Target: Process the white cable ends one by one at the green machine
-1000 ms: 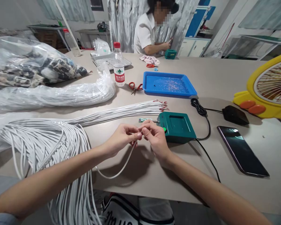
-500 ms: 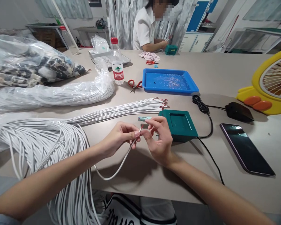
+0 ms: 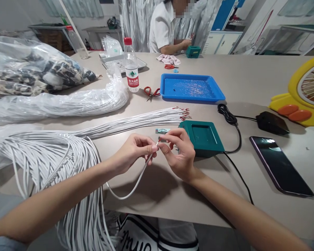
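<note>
At the far left of the table (image 3: 151,188) lie two clear plastic bags: one stuffed with dark and light pieces (image 3: 39,75), and nearer, a long one full of white cables (image 3: 68,104). In front of them a big loose heap of white cables (image 3: 54,164) spills over the near edge; these look unworked, and there are a great many of them. From that heap a straightened bundle (image 3: 136,122) runs right across the table, its ends all fitted with small red tips and lying just left of the green device (image 3: 202,137). Judging by this, a fair batch is done, yet much more is left.

Near the middle, the left hand (image 3: 132,151) pinches a single white cable (image 3: 136,181) close to its end, with the cable looping down and back toward the near edge. The right hand (image 3: 179,153) meets it, thumb and forefinger closed on the cable's very tip, where a bit of red shows; whether a tip is fully seated there is too small to tell. Just beyond the fingers sits a small silver piece (image 3: 162,130) beside the green device.

Farther back stand a water bottle (image 3: 131,68), red scissors (image 3: 151,92) and a blue tray (image 3: 192,89). To the right lie a black power adapter (image 3: 272,122), a phone (image 3: 279,165) and a yellow fan (image 3: 303,94). At the far side another person (image 3: 167,28) works at a similar green box.
</note>
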